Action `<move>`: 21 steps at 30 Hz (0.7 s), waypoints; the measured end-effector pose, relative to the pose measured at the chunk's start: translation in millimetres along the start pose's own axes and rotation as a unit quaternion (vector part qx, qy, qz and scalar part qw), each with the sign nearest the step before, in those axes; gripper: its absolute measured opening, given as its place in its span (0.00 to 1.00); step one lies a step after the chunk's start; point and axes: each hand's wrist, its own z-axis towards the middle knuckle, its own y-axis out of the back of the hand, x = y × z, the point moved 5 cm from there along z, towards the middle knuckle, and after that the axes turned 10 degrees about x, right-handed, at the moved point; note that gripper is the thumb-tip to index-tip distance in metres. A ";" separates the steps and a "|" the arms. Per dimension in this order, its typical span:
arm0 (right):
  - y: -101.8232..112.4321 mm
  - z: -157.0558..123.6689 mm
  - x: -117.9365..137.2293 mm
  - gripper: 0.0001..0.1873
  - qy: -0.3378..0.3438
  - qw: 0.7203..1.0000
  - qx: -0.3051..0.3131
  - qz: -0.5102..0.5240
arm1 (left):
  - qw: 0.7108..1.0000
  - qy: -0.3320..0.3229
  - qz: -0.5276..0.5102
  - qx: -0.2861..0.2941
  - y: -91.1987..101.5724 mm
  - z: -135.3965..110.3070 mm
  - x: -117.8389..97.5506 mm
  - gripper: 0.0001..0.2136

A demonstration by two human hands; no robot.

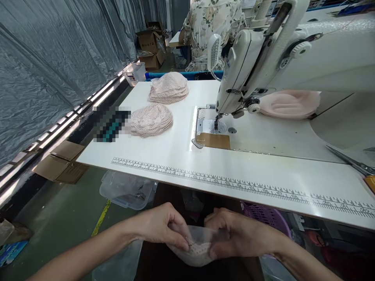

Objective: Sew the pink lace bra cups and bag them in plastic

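Note:
Over my lap, below the table's front edge, I hold a pale lace bra cup (197, 249) with a sheer, see-through rim. My left hand (164, 228) pinches its left side between thumb and fingers. On the right side, my right hand (231, 232) grips it, slightly blurred, with the thumb in front. Two stacks of beige lace cup pieces, a nearer one (152, 120) and a farther one (169, 88), lie on the white table (164, 150). Smooth pink cups (290, 103) rest under the sewing machine's arm.
A white sewing machine (249, 66) stands on the table, its needle over the metal plate. Scissors (351, 160) lie at the right. Below are a clear plastic bin (129, 189) and a purple basket (268, 216). A person in a floral top (211, 29) is beyond the table.

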 end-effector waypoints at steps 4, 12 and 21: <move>-2.4 4.5 1.4 0.13 -0.015 0.998 -0.053 0.005 | 1.000 -0.008 0.004 -0.020 -1.0 3.5 -4.7 0.09; -4.4 -1.2 -4.4 0.15 -0.042 0.995 -0.063 0.057 | 0.995 -0.021 0.091 -0.046 0.1 0.2 -3.9 0.10; -8.4 -3.6 -3.2 0.13 -0.032 0.993 -0.086 0.077 | 0.993 -0.080 0.053 -0.071 1.0 -6.6 0.4 0.11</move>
